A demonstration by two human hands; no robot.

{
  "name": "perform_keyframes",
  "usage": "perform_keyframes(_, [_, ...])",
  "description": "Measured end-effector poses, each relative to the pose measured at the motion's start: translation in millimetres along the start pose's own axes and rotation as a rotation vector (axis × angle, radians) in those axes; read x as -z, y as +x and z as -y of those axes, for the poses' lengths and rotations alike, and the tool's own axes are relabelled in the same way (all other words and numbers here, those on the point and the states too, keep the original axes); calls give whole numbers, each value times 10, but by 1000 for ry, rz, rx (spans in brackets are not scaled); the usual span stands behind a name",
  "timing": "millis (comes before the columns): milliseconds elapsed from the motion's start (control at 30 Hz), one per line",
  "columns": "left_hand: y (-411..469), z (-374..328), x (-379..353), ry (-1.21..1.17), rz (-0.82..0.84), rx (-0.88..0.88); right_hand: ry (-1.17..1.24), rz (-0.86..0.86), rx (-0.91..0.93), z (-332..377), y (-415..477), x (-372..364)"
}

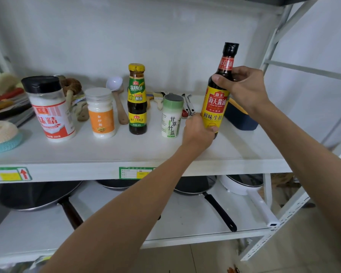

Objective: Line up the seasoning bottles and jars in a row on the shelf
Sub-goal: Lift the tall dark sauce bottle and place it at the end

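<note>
Both hands hold a tall dark soy sauce bottle with a yellow and red label, upright at the right end of the white shelf. My left hand grips its base and my right hand wraps its shoulder below the neck. Left of it a row stands: a green-topped bamboo salt shaker, an oyster sauce bottle with a yellow cap, a white sugar jar with an orange label, and a large black-lidded MSG jar.
Behind the row lie a white ladle, wooden spoons, brushes and tongs. A dark blue container stands behind the soy sauce. A sponge in a teal dish sits far left. Pans fill the lower shelf.
</note>
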State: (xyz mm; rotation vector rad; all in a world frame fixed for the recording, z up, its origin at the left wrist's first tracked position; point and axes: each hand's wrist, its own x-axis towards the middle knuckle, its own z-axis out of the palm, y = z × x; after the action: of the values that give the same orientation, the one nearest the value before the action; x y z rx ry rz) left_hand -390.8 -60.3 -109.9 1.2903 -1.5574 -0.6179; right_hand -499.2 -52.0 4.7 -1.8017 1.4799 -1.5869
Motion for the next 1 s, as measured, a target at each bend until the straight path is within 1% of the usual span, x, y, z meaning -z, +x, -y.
perform_keyframes(333, [-50,-9,40,19,4,-8,16,-48,-11,-8,-51,-48])
perform_keyframes(433, [-51,-80,141,40,72,21,0,-52,-15,19,-36,-73])
perform_keyframes(567, [-142,-309,285,21,221,98,-17,-53,-24,78,-32,-64])
perform_keyframes(667, [-280,-430,465,63,265,20,13,-36,-63,118,-98,-43])
perform_keyframes(700, [-336,-440,569,75,247,-20,23,-48,-80,138,-141,-57])
perform_keyframes(767, [-472,-428,823,93,195,-69,-2,-128,-87,180,-269,-100])
perform_keyframes(867, [-665,-310,1281,88,96,-77,-48,-262,-25,246,-543,-189])
perform_keyframes(933, [-802,-174,1597,54,-1,-73,-90,-336,5,228,-722,-243])
perform_keyframes(1000, [-944,-8,1893,36,-140,-46,-146,-385,-25,142,-862,-308])
